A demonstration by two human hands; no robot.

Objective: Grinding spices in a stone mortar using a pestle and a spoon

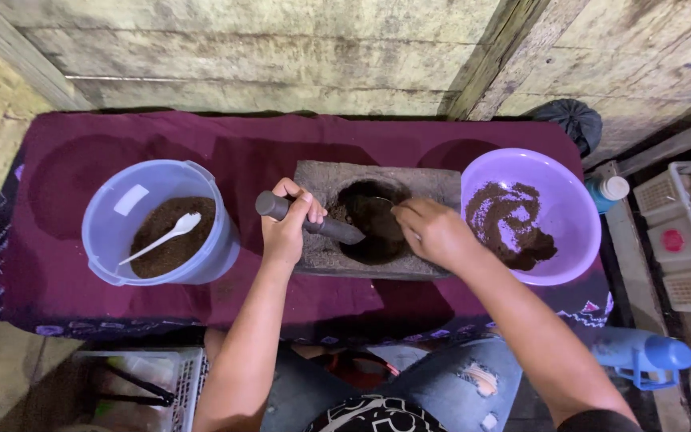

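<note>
My left hand (285, 224) grips a dark stone pestle (337, 230) that slants down toward the hollow of a grey stone mortar block (321, 180). My right hand (433, 232) rests over the right side of the hollow, its fingers closed on what looks like a small spoon; its bowl (377, 204) reaches into the dark powder (369, 232) inside. The mortar stands mid-table on a maroon cloth (265, 152).
A pale blue bucket (105, 232) at the left holds brown powder and a white spoon (165, 238). A purple basin (577, 200) at the right holds dark powder. White crates, a blue bottle (641, 356) and a black bag (573, 120) stand around the table.
</note>
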